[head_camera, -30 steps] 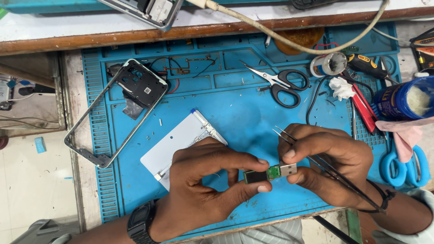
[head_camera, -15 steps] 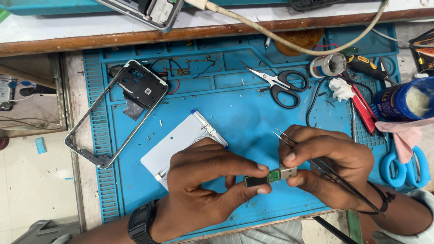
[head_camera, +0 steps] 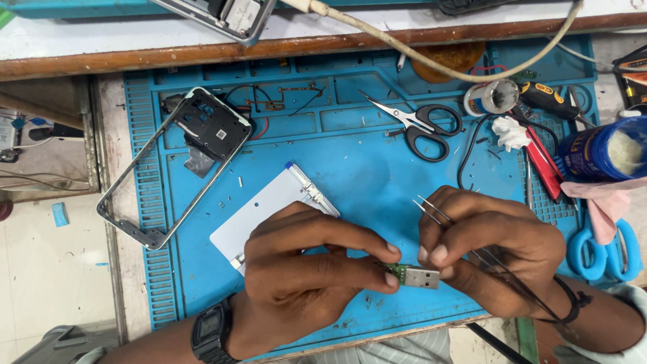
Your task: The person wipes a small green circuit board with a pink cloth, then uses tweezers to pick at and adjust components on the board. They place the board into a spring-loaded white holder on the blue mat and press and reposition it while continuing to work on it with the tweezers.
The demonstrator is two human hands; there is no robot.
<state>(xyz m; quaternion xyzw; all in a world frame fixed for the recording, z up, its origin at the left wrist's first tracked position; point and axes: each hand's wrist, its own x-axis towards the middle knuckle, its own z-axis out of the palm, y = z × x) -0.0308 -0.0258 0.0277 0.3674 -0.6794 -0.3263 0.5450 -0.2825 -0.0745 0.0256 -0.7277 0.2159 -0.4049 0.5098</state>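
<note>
Plug (head_camera: 416, 277) is pinched by left hand (head_camera: 303, 283) and right hand (head_camera: 492, 253); tweezers (head_camera: 485, 259) are kept in right hand, over mat (head_camera: 364, 162).

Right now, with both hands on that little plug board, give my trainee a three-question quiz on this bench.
1. True or false: the left hand pinches the green end of the small plug board.
2. Which tool stays tucked in the right hand? A) black scissors B) tweezers C) a screwdriver
3. What lies on the blue mat partly under the left hand?

Key
1. True.
2. B, the tweezers; the black scissors lie loose on the mat.
3. A flat white plate; the phone frame lies further left.
</note>
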